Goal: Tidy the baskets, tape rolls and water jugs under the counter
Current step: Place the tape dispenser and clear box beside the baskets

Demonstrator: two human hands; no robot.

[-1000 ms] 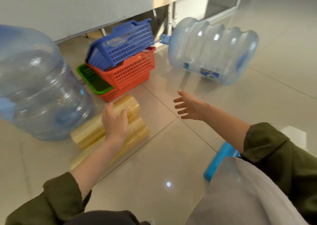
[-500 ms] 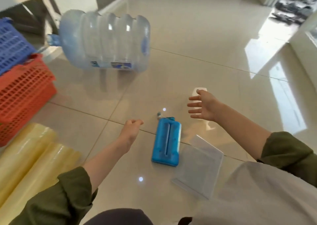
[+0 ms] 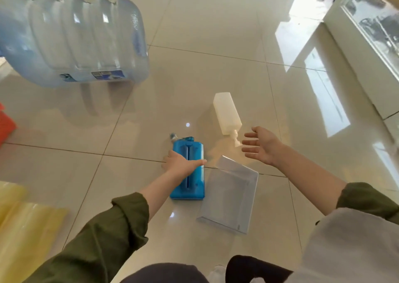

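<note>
Since half a second before, the left hand (image 3: 182, 164) had dropped from open air onto the flat blue container (image 3: 189, 170); the view had also swung right, bringing a white bottle (image 3: 226, 113) fully into sight.

Left hand lay palm-down across the blue container's middle, fingers straight and close together, pointing right, thumb at the container's left edge. Resting on it; no grip closed around it that I could see. The container lay flat on the tiled floor (image 3: 216, 55), a small cap at its far end.

Right hand (image 3: 260, 145) hung in the air, palm turned leftward, fingers spread apart and empty, just beside the white bottle's nozzle but not touching it. The bottle lay on its side, nozzle toward the person.

A clear plastic box (image 3: 230, 198) sat on the floor just right of the blue container, its near-left edge close against it.

Task items: one large water jug (image 3: 73, 40) lay on its side at upper left, well apart from both hands, label facing down toward the floor. Yellow tape rolls (image 3: 26, 228) lay at lower left, blurred. A corner of the red basket (image 3: 5, 124) showed at the left edge.

Olive sleeves (image 3: 103, 237) covered both forearms to mid-arm.
</note>
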